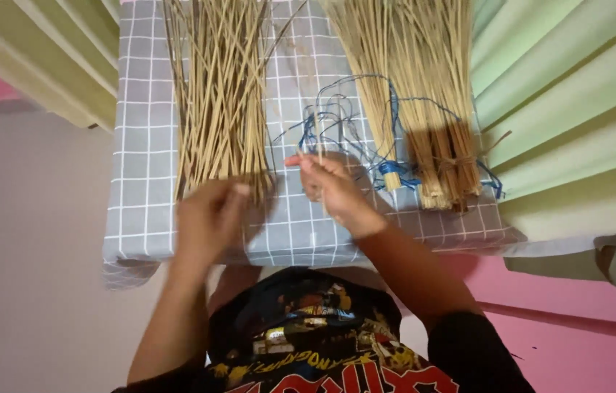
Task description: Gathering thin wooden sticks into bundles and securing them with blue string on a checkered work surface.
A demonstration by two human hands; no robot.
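Observation:
My left hand (209, 218) rests at the near end of a loose pile of thin tan sticks (217, 94) on a grey checked cloth (144, 167), its fingers touching the stick ends. My right hand (330, 185) pinches a few thin sticks upright, with tangled blue string (337, 120) looping around them. To the right lies a bundle of tan sticks (413, 87) tied with blue string near its cut ends (442, 178).
The cloth covers a small table whose front edge (286, 255) is just before my body. Pale green curtain folds (570, 94) hang at the right and upper left. A pink wall strip (577, 320) runs at the lower right.

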